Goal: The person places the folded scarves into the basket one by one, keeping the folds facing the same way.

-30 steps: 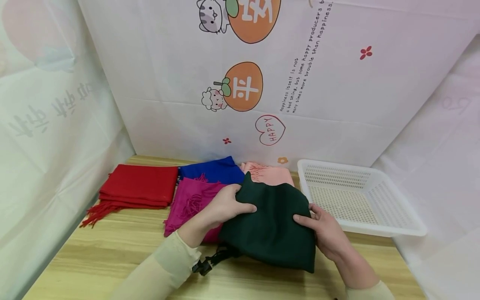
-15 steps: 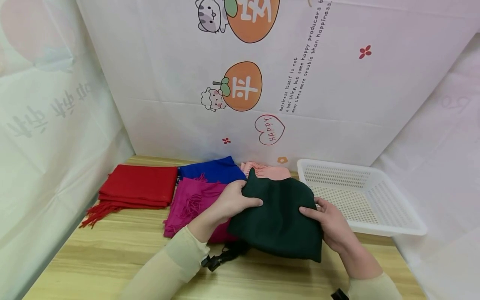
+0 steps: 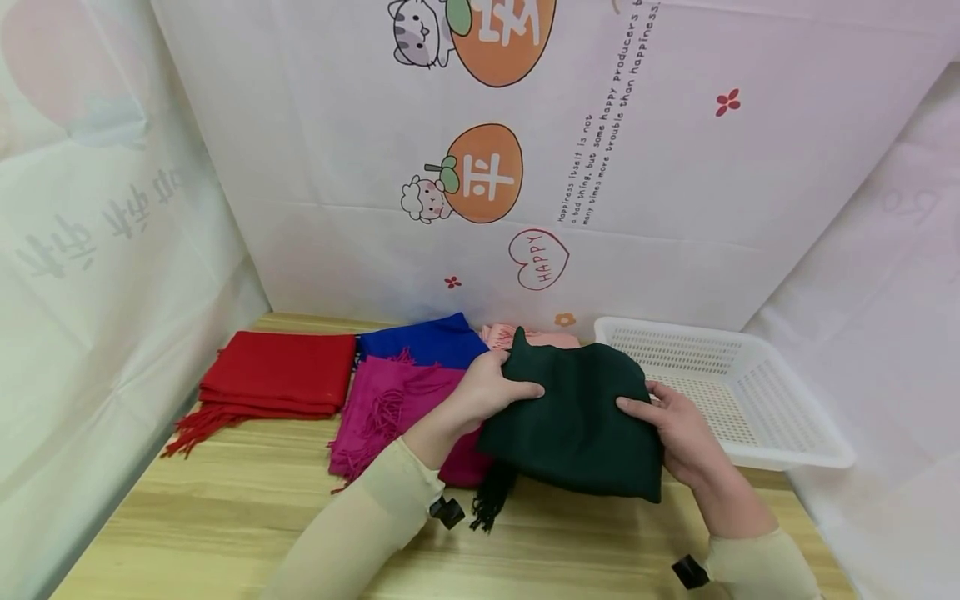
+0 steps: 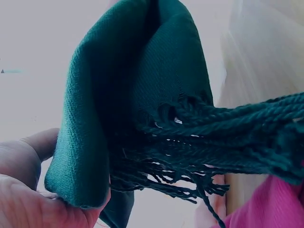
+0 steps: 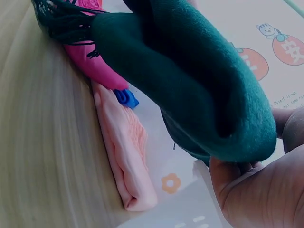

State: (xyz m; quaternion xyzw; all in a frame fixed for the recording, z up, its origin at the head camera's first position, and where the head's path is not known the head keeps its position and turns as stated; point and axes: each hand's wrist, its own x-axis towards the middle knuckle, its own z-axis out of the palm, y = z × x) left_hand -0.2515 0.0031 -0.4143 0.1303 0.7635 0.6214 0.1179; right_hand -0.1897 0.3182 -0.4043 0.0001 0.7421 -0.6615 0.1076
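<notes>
A folded dark green scarf (image 3: 573,417) is held up above the table between both hands. My left hand (image 3: 487,392) grips its left edge, thumb on the near face. The right edge is pinched by my right hand (image 3: 678,429), with the thumb in front and fingers behind. Green fringe (image 3: 492,497) hangs from the lower left; in the left wrist view the fringe (image 4: 190,147) trails off the folded layers. The right wrist view shows the scarf (image 5: 199,85) from below, its fold gripped near the right thumb. Behind it, a magenta scarf (image 3: 420,400) is partly covered.
A red folded scarf (image 3: 277,371) lies at the left, with a blue scarf (image 3: 420,340) beside it at the back. A pink scarf (image 5: 126,156) lies by the wall. A white perforated basket (image 3: 817,458) stands at the right on the wooden table (image 3: 225,517).
Both hands have moved the green scarf to the right and slightly up, nearer the basket. More of the pink scarf is covered in the head view, and the green fringe now hangs down.
</notes>
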